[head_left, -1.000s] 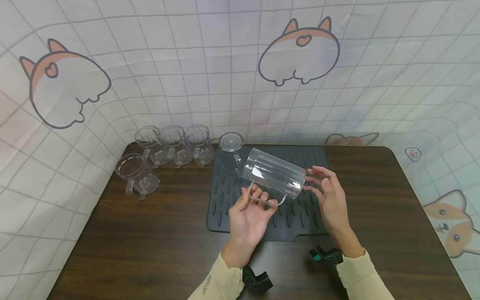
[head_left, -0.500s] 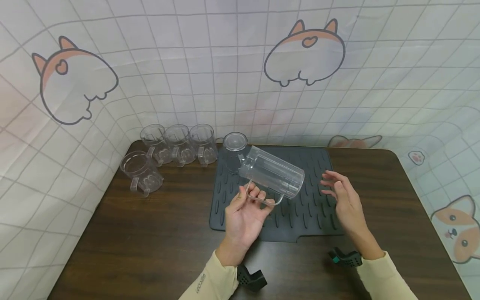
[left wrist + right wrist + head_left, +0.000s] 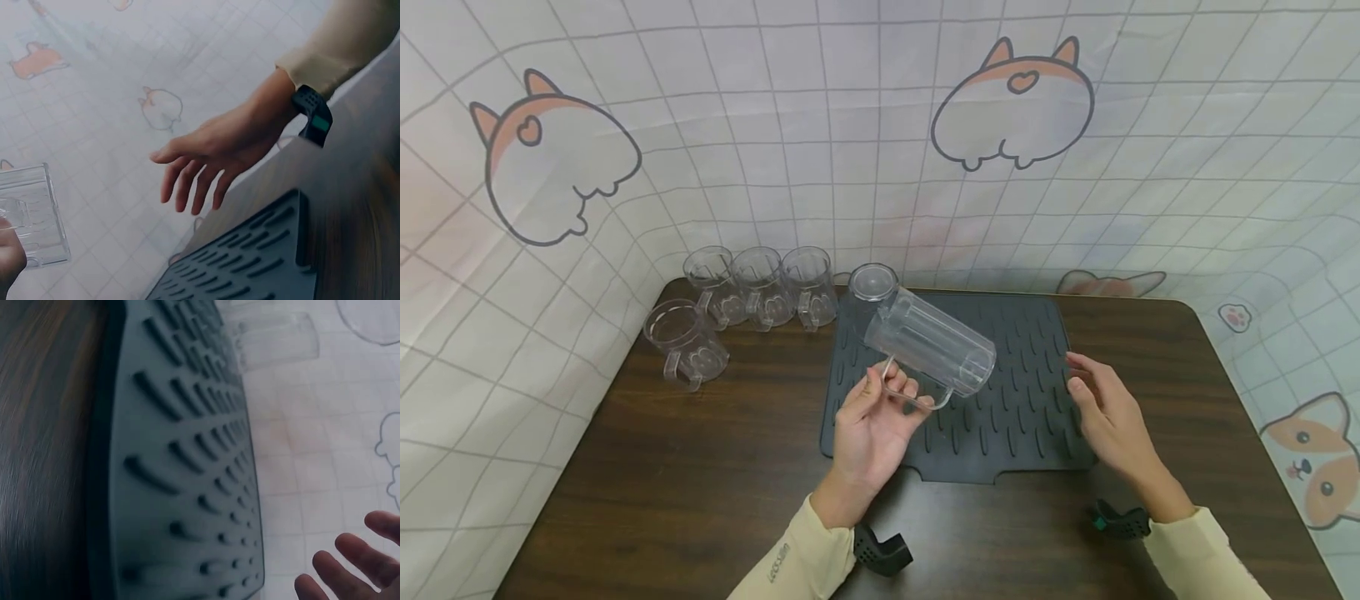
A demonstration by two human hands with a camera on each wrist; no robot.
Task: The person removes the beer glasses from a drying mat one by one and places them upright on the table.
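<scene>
My left hand (image 3: 876, 429) grips the handle of a clear mug (image 3: 932, 342), which lies tilted on its side in the air above the dark ribbed mat (image 3: 1022, 425). In the left wrist view, part of the mug (image 3: 44, 219) shows at the left edge. Off the mat's right edge hovers my right hand (image 3: 1112, 412), holding nothing, its fingers relaxed. The right wrist view catches only its fingertips (image 3: 350, 562). Behind the held mug, a second clear mug (image 3: 868, 287) stands upside down on the mat's back left corner, partly hidden.
Three clear mugs stand upright in a row at the back left, the middle mug (image 3: 762, 287) among them. Another upright mug (image 3: 685, 342) stands in front of them. A tiled-pattern sheet with cartoon dogs (image 3: 850, 125) rises behind the brown table (image 3: 700, 483).
My right hand has drawn away from the mug's end to the right. The left hand has shifted slightly left with the mug still in its grip.
</scene>
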